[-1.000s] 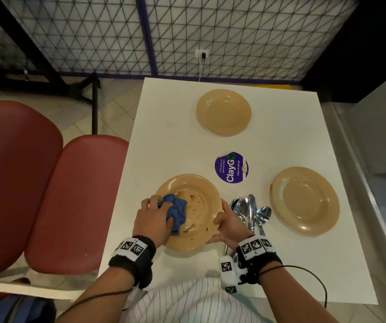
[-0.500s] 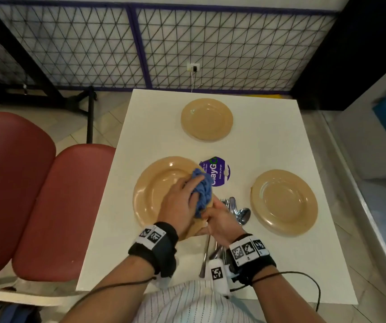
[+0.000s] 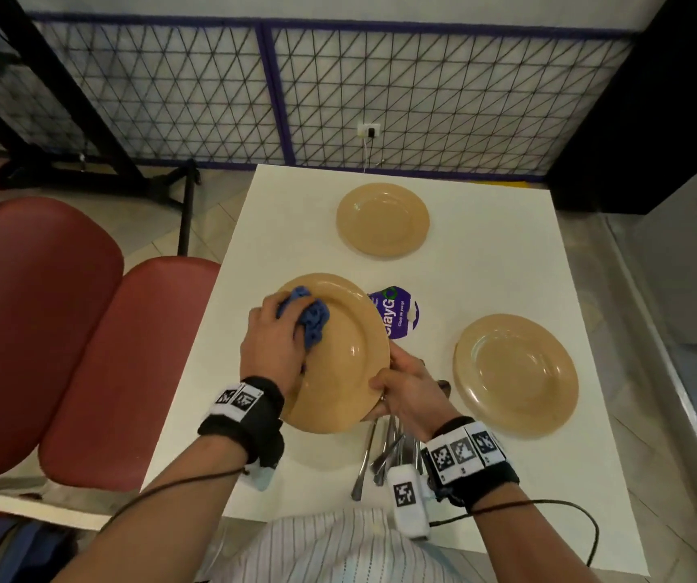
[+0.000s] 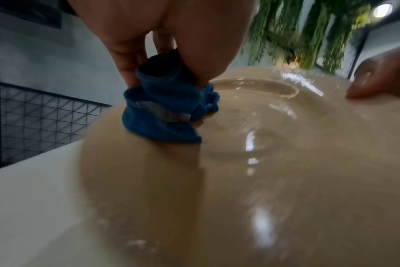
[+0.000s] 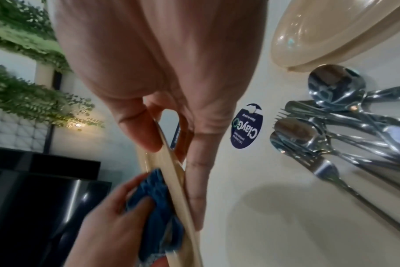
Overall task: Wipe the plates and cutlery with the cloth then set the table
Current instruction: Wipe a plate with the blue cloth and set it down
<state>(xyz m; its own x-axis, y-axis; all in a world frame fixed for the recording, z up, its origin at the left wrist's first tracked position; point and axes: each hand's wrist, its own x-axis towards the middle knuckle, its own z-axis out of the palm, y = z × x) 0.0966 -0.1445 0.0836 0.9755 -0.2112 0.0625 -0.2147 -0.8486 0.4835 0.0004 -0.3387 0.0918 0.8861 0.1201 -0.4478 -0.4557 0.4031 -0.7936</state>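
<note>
A: Where is the plate being wiped?

B: The round tan glossy plate [image 3: 340,355] is lifted off the white square table [image 3: 502,263] and tilted, its right rim raised and its face turned up and to the left. It hangs over the table's left-near part, just left of the cutlery.

A: And the hands?

B: The left hand [image 3: 273,342] has its fingers curled round a bunched blue cloth [image 3: 311,319] and presses it on the plate's far-left rim. In the left wrist view the cloth [image 4: 164,110] sits at the edge of the plate's inner well. The right hand [image 3: 409,393] pinches the near-right rim, thumb on the face and fingers behind; the right wrist view shows that rim edge-on between thumb and fingers [image 5: 194,180].

A: Which way does the cutlery lie?

B: The bundle of steel spoons and forks [image 3: 384,452] lies with handles toward the person and bowls away, mostly hidden under the right hand.

A: What else is on the table?

B: A second tan plate [image 3: 382,220] lies flat at the far middle and a third tan plate [image 3: 515,374] flat near the right edge. A round purple sticker reading ClayGo [image 3: 399,315] lies between them, partly behind the tilted plate.

A: Room to move?

B: Bare table lies left of the far plate and along the near edge. Red padded seats [image 3: 85,351] stand just beside the table's left edge.
</note>
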